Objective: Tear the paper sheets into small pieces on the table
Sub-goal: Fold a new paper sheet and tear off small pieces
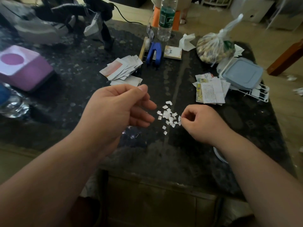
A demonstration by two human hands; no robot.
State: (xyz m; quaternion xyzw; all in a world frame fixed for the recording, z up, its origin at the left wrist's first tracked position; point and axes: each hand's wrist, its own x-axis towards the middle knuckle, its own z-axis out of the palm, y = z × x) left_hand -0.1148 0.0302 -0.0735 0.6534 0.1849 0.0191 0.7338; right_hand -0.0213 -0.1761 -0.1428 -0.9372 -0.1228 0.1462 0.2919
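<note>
A small heap of white paper scraps [168, 116] lies on the dark stone table [180, 153] between my hands. My left hand [119, 108] hovers just left of the heap, fingers relaxed and loosely extended, holding nothing that I can see. My right hand [200, 123] sits at the heap's right edge with fingers curled, pinching a tiny white scrap [179, 120] between thumb and forefinger. A fanned stack of paper sheets [121, 69] lies beyond my left hand. A second stack of printed sheets [211, 90] lies to the right.
At the back stand a blue stapler [154, 53], a clear water bottle [165, 20], a notepad [173, 52] and a tied plastic bag [216, 48]. A grey-lidded container [241, 72] sits at right on a white rack. A pink box [24, 68] is at left.
</note>
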